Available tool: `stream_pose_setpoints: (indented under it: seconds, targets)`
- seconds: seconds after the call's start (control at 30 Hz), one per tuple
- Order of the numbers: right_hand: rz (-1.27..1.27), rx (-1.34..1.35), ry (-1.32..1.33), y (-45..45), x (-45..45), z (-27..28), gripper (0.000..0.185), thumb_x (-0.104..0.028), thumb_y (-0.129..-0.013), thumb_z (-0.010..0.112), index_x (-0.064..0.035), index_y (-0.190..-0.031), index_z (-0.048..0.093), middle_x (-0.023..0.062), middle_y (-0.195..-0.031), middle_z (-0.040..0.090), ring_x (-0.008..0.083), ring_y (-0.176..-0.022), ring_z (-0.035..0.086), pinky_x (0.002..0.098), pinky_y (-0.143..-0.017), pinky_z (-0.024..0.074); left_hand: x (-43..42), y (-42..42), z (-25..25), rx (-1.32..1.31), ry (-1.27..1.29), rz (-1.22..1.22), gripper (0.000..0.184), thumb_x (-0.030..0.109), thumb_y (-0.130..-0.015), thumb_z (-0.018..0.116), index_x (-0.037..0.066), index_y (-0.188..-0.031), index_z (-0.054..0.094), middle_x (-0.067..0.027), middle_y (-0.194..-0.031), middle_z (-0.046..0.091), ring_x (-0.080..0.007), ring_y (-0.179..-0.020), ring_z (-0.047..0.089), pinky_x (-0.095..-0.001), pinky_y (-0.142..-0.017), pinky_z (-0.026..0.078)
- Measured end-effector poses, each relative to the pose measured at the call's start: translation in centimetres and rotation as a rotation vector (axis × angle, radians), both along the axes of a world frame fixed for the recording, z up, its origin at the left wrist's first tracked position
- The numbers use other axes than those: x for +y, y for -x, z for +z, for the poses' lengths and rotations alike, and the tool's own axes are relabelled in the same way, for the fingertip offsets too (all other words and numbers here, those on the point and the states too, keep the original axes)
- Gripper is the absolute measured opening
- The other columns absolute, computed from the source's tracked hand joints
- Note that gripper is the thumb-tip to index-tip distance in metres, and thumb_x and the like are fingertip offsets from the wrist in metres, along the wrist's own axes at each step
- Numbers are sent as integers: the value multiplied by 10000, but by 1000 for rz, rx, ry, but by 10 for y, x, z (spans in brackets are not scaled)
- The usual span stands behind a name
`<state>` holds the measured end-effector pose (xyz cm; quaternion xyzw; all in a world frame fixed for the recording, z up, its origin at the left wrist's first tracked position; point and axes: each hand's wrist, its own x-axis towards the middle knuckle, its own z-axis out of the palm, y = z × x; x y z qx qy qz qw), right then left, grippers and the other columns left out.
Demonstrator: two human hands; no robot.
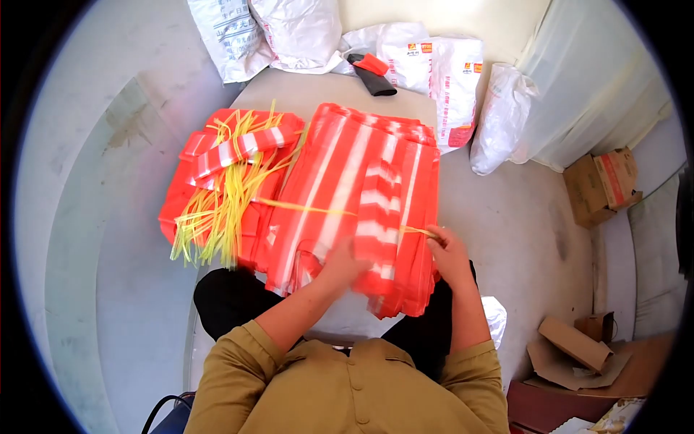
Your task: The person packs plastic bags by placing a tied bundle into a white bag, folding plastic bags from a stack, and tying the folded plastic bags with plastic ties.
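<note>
A stack of red and white striped plastic bags (325,166) lies in front of me, with a narrow folded striped bundle (379,217) on top. One yellow strip (303,208) runs from the left to the bundle, and its end comes out on the right. My right hand (447,253) pinches that end at the stack's right edge. My left hand (345,266), blurred, is at the bundle's lower left; its fingers are too smeared to read. To the left, many loose yellow strips (231,195) lie over another red pile (181,195).
White printed sacks (300,32) stand along the far edge, near a black and red item (372,72). A white plastic sack (500,119) and a cardboard box (600,188) are at the right. Flattened cardboard (578,347) lies at the lower right.
</note>
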<state>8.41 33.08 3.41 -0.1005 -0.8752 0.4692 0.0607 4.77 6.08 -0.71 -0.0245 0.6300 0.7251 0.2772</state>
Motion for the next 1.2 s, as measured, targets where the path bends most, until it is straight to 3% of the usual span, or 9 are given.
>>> stream_pose_setpoints:
  seconds: [0.17,0.4,0.47,0.57,0.77,0.87,0.97,1.07,1.2]
  targets:
    - [-129,176,-195,6,50,0,231,-59,-961,665,5,-1177,717,64,-926,711,129,-810,641,290,-749,525,5,-2,2,106,-18,33,918,-94,-821,688,21,-1592,205,-183,-1500,466,-273,-1299,558,-379,-1034,525]
    - [-208,245,-445,-13,27,21,361,-56,-936,610,-60,-1290,679,167,-1259,671,320,-975,689,411,-873,558,9,0,2,142,-1,2,959,-108,-820,674,53,-1625,179,-193,-1532,442,-286,-1340,530,-365,-1056,511]
    - [-55,250,-616,-9,19,-20,296,-131,-977,631,-108,-1265,698,158,-1140,709,315,-898,688,410,-812,562,11,1,4,135,1,-8,960,-103,-819,678,58,-1628,186,-189,-1524,452,-281,-1335,532,-362,-1050,512]
    - [68,50,-623,2,-20,4,338,-183,-992,610,-143,-1320,678,192,-1130,706,374,-958,688,466,-845,554,7,-2,15,111,-8,-24,943,-92,-824,681,63,-1630,216,-180,-1515,465,-264,-1317,540,-357,-1033,515]
    - [129,-202,-871,49,-8,-5,204,-252,-989,579,-118,-1096,690,165,-926,716,399,-892,684,519,-755,525,5,-4,16,126,8,-50,907,-63,-839,684,75,-1631,262,-170,-1503,483,-234,-1255,575,-342,-1012,513]
    - [122,-70,-862,58,9,-13,203,-277,-992,559,-98,-958,651,149,-899,712,393,-866,685,529,-710,507,13,0,20,126,7,-66,923,-38,-843,700,78,-1636,241,-172,-1522,459,-236,-1275,557,-345,-1032,500]
    - [97,-46,-836,61,14,-2,165,-219,-975,593,-95,-1014,695,160,-942,721,391,-873,687,504,-737,529,19,0,14,98,-5,-92,927,-7,-854,712,76,-1638,225,-175,-1543,431,-237,-1307,529,-355,-1059,482]
    - [75,306,-565,54,9,2,180,-150,-963,632,-70,-1100,718,152,-964,734,349,-865,706,439,-759,553,25,-1,10,217,110,-98,910,43,-883,715,83,-1641,215,-177,-1523,451,-234,-1302,531,-359,-1070,471]
    - [70,252,-126,50,-6,-3,218,-107,-965,659,-35,-1166,703,131,-973,736,282,-858,710,367,-782,558,15,-3,17,259,233,-174,852,134,-934,698,125,-1646,231,-166,-1452,529,-210,-1245,566,-353,-1044,479]
